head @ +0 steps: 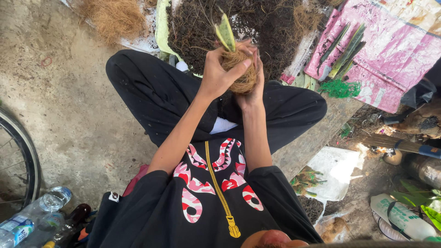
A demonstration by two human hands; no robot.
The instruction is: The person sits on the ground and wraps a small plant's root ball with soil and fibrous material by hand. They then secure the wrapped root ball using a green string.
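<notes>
On a bare concrete floor (pixel 69 115) beside a soil heap (pixel 257 27), both hands (pixel 232 73) clasp a fibre-wrapped cutting (pixel 239 69).

Brown fibre ball (pixel 240 69); green-yellow leaf (pixel 225 32)

Two hands, the left hand (pixel 219 69) and the right hand (pixel 251 87), grip one fibre-wrapped ball (pixel 240 69) with one green leaf cutting (pixel 225 33) standing in it. One pile of dark soil (pixel 257 27), one heap of loose coconut fibre (pixel 112 16), one bicycle wheel (pixel 20 156), two clear plastic bottles (pixel 34 216), one pink sack (pixel 395 50)
</notes>
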